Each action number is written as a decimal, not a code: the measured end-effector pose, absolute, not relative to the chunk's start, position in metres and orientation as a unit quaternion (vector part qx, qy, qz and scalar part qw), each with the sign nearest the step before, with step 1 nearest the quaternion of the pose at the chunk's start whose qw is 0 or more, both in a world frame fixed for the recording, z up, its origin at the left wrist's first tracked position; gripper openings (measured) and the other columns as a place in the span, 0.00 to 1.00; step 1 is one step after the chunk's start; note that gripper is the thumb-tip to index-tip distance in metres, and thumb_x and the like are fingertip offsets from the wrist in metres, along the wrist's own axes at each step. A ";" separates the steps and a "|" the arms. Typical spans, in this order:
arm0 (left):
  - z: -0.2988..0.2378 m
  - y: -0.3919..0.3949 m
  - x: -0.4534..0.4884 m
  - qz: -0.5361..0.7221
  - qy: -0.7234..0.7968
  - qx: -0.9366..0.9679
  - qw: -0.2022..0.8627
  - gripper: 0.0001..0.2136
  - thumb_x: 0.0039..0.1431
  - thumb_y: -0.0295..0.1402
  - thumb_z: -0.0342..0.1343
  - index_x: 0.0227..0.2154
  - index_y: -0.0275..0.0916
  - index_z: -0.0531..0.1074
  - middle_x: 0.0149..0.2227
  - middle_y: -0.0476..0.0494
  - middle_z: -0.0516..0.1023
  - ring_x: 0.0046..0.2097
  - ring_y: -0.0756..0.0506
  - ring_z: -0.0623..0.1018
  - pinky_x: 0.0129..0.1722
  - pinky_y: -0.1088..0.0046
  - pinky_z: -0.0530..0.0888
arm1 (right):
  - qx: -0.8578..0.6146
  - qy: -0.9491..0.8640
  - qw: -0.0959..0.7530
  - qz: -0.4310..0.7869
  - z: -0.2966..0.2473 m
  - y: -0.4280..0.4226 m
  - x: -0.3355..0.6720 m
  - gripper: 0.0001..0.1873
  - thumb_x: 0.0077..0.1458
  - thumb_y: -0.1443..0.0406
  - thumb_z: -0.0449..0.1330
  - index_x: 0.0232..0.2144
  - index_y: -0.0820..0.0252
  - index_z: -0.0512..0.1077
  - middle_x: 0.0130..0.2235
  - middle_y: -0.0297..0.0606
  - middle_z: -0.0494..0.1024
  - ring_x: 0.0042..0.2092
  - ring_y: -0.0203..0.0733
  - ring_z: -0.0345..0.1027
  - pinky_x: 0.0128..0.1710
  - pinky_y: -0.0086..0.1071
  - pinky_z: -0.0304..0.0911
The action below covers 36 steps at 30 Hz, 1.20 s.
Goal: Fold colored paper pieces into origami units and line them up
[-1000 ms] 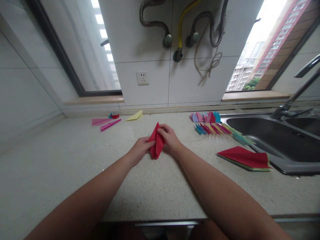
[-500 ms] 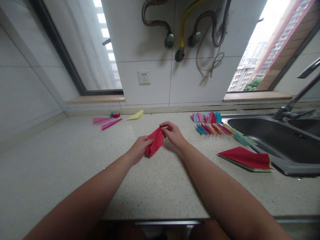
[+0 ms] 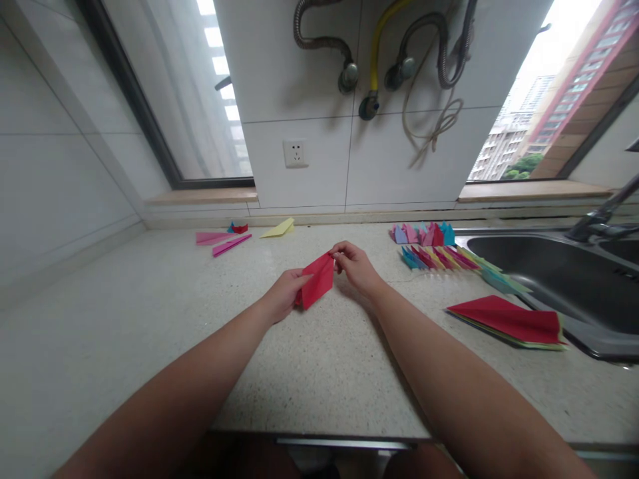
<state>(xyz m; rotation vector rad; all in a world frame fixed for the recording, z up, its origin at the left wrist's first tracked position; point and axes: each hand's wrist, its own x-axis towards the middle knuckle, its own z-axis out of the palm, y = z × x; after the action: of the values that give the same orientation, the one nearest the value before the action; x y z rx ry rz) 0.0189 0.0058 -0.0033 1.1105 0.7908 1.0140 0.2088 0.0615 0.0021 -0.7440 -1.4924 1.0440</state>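
A folded red paper (image 3: 317, 284) is held just above the speckled countertop (image 3: 309, 372), tilted up to the right. My left hand (image 3: 282, 297) pinches its lower left end with fingers closed. My right hand (image 3: 355, 266) pinches its upper right corner between thumb and fingers. Both forearms reach in from the near edge.
A row of folded coloured paper pieces (image 3: 434, 247) lies right of my hands, beside the steel sink (image 3: 559, 279) and tap (image 3: 602, 213). A stack of paper with red on top (image 3: 509, 320) rests by the sink. Pink, red and yellow folded papers (image 3: 229, 238) lie far left.
The red paper has swung from nearly upright to leaning right and flatter. My right hand moved up to its top corner. The view has shifted a little to the left.
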 end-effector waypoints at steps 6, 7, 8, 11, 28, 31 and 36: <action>-0.003 0.007 0.020 0.456 0.341 0.497 0.655 0.14 0.51 0.37 0.65 0.38 0.32 0.79 0.29 0.42 0.78 0.26 0.52 0.71 0.27 0.77 0.61 | -0.323 -0.624 0.560 0.438 0.001 0.064 0.210 0.10 0.52 0.58 0.61 0.33 0.58 0.70 0.25 0.29 0.68 0.25 0.33 0.62 0.23 0.28 0.58; -0.003 0.007 0.020 0.457 0.335 0.502 0.653 0.14 0.51 0.37 0.65 0.38 0.32 0.79 0.29 0.43 0.77 0.27 0.52 0.71 0.27 0.77 0.61 | -0.321 -0.619 0.566 0.441 0.000 0.065 0.211 0.10 0.52 0.58 0.61 0.33 0.57 0.69 0.25 0.28 0.68 0.25 0.33 0.62 0.23 0.28 0.58; -0.003 0.007 0.020 0.457 0.329 0.509 0.651 0.14 0.52 0.37 0.64 0.37 0.32 0.79 0.28 0.43 0.76 0.26 0.53 0.70 0.26 0.77 0.61 | -0.319 -0.613 0.571 0.444 -0.001 0.066 0.211 0.10 0.52 0.58 0.61 0.33 0.57 0.69 0.24 0.28 0.67 0.24 0.33 0.61 0.23 0.28 0.58; -0.002 0.007 0.019 0.447 0.319 0.525 0.650 0.13 0.54 0.39 0.63 0.36 0.32 0.78 0.25 0.47 0.72 0.23 0.54 0.67 0.22 0.78 0.58 | -0.311 -0.597 0.588 0.449 -0.002 0.069 0.211 0.10 0.52 0.59 0.61 0.35 0.57 0.69 0.25 0.27 0.67 0.23 0.32 0.61 0.22 0.28 0.58; -0.006 0.010 0.022 0.490 0.366 0.503 0.611 0.14 0.52 0.39 0.63 0.38 0.34 0.77 0.26 0.47 0.73 0.23 0.53 0.69 0.24 0.77 0.65 | -0.395 -0.600 0.617 0.321 -0.002 0.068 0.214 0.14 0.54 0.57 0.58 0.42 0.54 0.67 0.39 0.34 0.69 0.26 0.31 0.59 0.22 0.27 0.58; -0.006 0.010 0.023 0.523 0.353 0.488 0.603 0.16 0.52 0.40 0.63 0.40 0.35 0.77 0.28 0.45 0.75 0.25 0.52 0.70 0.26 0.76 0.66 | -0.407 -0.602 0.597 0.340 -0.002 0.064 0.209 0.14 0.54 0.56 0.59 0.41 0.55 0.66 0.36 0.33 0.69 0.24 0.31 0.58 0.21 0.27 0.57; -0.003 0.008 0.025 0.543 0.344 0.483 0.595 0.18 0.50 0.40 0.65 0.42 0.35 0.78 0.33 0.42 0.79 0.28 0.51 0.71 0.28 0.75 0.66 | -0.410 -0.642 0.480 0.434 -0.002 0.053 0.201 0.15 0.56 0.52 0.57 0.31 0.58 0.69 0.26 0.32 0.69 0.24 0.34 0.61 0.22 0.28 0.58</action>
<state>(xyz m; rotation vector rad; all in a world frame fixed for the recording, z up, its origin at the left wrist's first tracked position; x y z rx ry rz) 0.0246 0.0078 -0.0033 1.1234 0.7996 1.2605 0.2006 0.0527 -0.0016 -1.0010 -1.5666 1.0585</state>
